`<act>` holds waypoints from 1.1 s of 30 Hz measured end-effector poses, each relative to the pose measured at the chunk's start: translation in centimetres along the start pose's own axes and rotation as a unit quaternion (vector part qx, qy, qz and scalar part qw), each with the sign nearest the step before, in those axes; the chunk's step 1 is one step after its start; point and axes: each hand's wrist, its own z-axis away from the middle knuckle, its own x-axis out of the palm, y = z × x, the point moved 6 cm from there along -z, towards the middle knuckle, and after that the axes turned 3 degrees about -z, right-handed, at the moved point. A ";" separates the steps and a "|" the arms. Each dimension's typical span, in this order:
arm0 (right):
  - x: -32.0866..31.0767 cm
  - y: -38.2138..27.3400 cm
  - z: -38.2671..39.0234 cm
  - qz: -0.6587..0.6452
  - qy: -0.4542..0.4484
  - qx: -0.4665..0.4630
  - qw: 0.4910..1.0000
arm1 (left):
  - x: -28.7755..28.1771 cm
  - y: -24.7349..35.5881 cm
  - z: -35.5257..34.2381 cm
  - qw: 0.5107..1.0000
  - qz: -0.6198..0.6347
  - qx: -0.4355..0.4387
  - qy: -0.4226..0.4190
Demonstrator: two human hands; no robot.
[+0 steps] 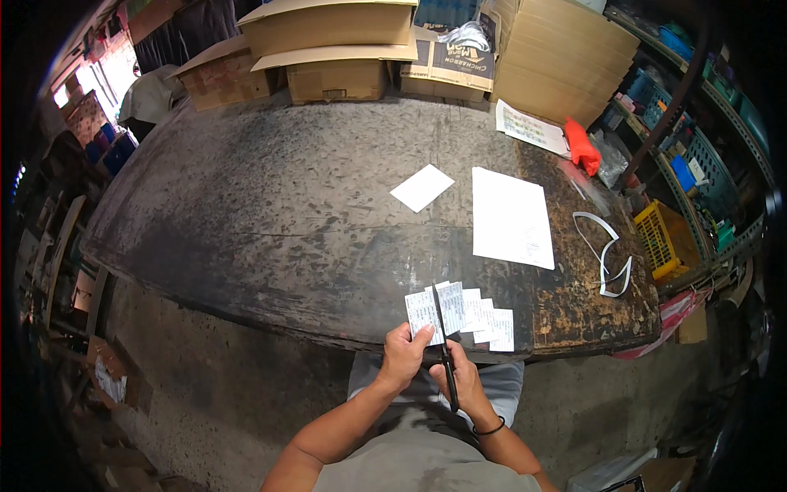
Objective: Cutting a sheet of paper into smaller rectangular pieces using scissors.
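My left hand (402, 358) pinches a small printed paper slip (420, 312) at the table's near edge, thumb on top. My right hand (464, 384) is closed around the black handles of a pair of scissors (438, 316), seen nearly edge-on. Their dark blades point away from me and lie along the slip's right side. Whether the blades are apart is too fine to tell. Right of the blades, more printed slips (502, 331) overlap in a slanting row along the table edge.
On the dark, worn table (270, 205) lie a blank white card (422, 188), a stack of white sheets (512, 220) and curled paper offcuts (608, 254). Cardboard boxes (336, 80) line the back. A red bag (581, 146) lies back right, near shelves with a yellow crate (658, 238).
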 end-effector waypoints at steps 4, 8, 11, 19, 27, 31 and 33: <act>0.1 -0.8 -0.3 -0.012 0.007 -0.011 1.000 | -0.6 -0.4 -0.2 1.000 -0.004 -0.010 0.004; -0.1 0.3 -0.6 -0.015 -0.020 0.031 0.999 | -1.2 0.4 -0.5 0.999 -0.002 -0.025 0.024; -0.8 0.9 -0.2 -0.072 -0.068 0.076 0.992 | -3.4 0.9 -0.6 0.998 0.021 -0.013 0.063; -13.5 -1.2 -0.7 0.186 0.207 -0.021 0.960 | -7.3 1.7 0.0 0.989 0.080 -0.015 0.122; -23.3 3.3 0.1 0.311 0.235 0.071 0.918 | -6.6 3.5 -1.4 0.991 0.039 0.022 0.123; -23.9 3.6 -0.7 0.351 0.178 0.025 0.919 | -7.6 3.9 -2.3 0.988 0.009 0.054 0.144; -24.1 3.5 -0.9 0.356 0.159 0.038 0.920 | -8.2 3.7 -2.6 0.985 0.017 0.061 0.158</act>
